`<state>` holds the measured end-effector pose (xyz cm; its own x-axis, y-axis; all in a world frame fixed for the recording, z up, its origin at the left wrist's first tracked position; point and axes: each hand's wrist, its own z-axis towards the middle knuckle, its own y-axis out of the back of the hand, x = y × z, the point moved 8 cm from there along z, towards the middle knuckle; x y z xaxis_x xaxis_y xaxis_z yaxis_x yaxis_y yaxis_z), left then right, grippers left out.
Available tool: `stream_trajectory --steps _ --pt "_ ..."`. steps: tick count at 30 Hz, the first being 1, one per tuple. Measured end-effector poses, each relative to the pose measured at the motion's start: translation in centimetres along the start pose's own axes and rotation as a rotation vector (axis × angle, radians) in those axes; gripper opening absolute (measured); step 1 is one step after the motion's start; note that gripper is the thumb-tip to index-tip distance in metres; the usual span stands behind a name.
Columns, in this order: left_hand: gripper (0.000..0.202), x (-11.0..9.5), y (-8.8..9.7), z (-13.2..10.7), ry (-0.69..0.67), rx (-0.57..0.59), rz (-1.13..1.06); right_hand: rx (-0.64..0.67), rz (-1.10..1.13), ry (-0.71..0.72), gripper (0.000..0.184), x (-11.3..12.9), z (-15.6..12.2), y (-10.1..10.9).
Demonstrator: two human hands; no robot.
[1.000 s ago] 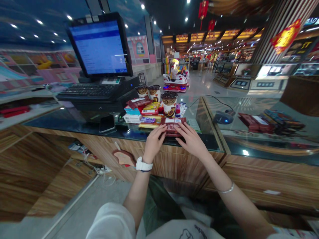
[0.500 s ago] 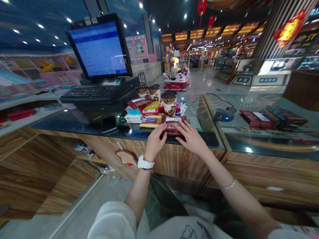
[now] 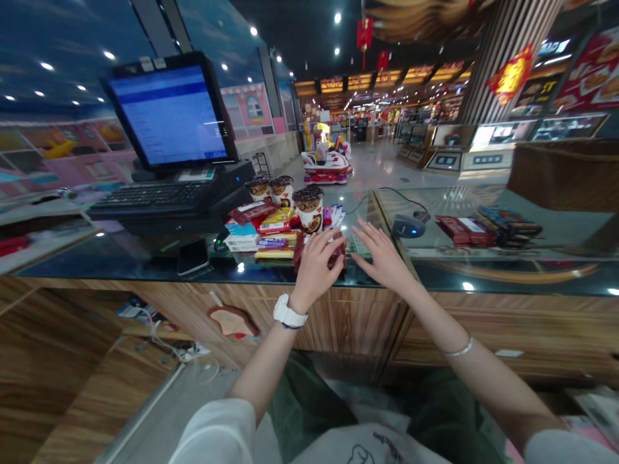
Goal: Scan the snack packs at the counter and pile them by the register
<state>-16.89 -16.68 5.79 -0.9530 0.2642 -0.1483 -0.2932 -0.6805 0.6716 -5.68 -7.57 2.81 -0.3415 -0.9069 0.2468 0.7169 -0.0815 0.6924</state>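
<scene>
My left hand (image 3: pixel 316 264) is closed on a stack of dark red chocolate bars (image 3: pixel 333 252), lifted a little above the glass counter (image 3: pixel 290 274). Its wrist wears a white watch. My right hand (image 3: pixel 384 258) hovers just right of the bars with fingers spread, holding nothing. Behind them lies a pile of snack packs (image 3: pixel 271 232) and three brown chocolate cups (image 3: pixel 309 206).
A till monitor (image 3: pixel 169 113) and keyboard (image 3: pixel 149 193) stand at the left, with a black phone (image 3: pixel 192 256) in front. A barcode scanner (image 3: pixel 409 225) and more red and dark packs (image 3: pixel 483 225) lie on the right counter. A mall hall stretches beyond.
Both hands rested on the red bars on the counter. Now my left hand has picked them up and my right hand has come off, fingers spread. The view shifted slightly left.
</scene>
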Motion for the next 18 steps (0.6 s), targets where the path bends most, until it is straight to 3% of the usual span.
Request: stream_trajectory --steps 4,10,18 --pt "0.036 -2.9 -2.6 2.6 -0.087 0.076 -0.029 -0.030 -0.084 -0.039 0.061 -3.1 -0.9 2.9" --pt "0.039 -6.3 -7.9 5.7 -0.198 0.210 -0.034 -0.063 -0.224 -0.114 0.057 -8.5 -3.4 6.4" --pt "0.042 -12.0 -13.8 9.1 -0.404 0.327 -0.013 -0.046 -0.381 -0.229 0.059 -16.2 -7.1 9.8"
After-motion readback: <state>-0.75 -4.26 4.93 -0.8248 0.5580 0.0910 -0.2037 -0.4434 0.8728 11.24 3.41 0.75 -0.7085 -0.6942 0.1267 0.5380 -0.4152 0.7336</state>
